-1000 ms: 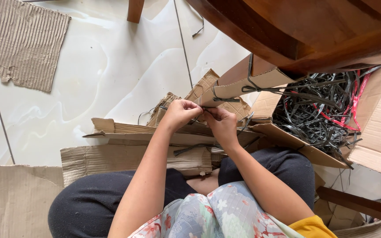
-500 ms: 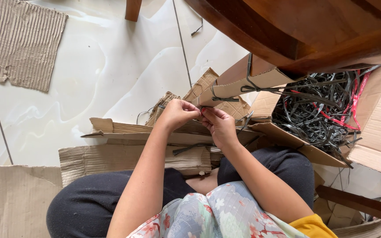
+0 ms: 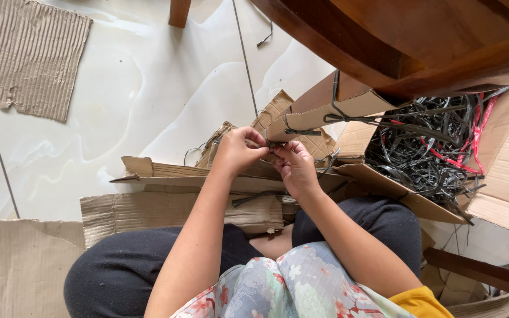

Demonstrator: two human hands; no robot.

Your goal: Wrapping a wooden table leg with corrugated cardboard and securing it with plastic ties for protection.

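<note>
Obs: person seated on pale tiled floor (image 3: 136, 100), legs folded; both hands raised just above the cardboard stack (image 3: 178, 194), which serves as ref. landmark below.

L hand (image 3: 238, 152): fingers curled shut, thumb + forefinger pinching one end of a thin dark strap (image 3: 273, 143); R hand (image 3: 293, 166): likewise closed, fingertips nipping the same strap from the other side; the two hands nearly touch, strap bridging them directly above far edge of stack; exact knot/fold state hidden by fingers, cannot tell.

Surroundings, rel. to stack: open carton (image 3: 502, 176) to the right, full of tangled dark straps (image 3: 425, 147) w/ a few red ones (image 3: 472, 135); one strand loops out over carton flap toward the hands; dark wooden furniture (image 3: 419, 41) overhangs carton, up and right of stack; loose corrugated sheet (image 3: 27, 56) well apart, far upper left; another dark strap piece (image 3: 254, 198) lies on stack, just below the hands; brown sheet at near left corner.

Judgement: step in hand looks like working one strap btwn fingertips (twisting or tying, prob.); appears mid-step, not finished; next move would call for steady two-sided pinch, small wrist rotation, tension kept on strand so it doesn't slip.
</note>
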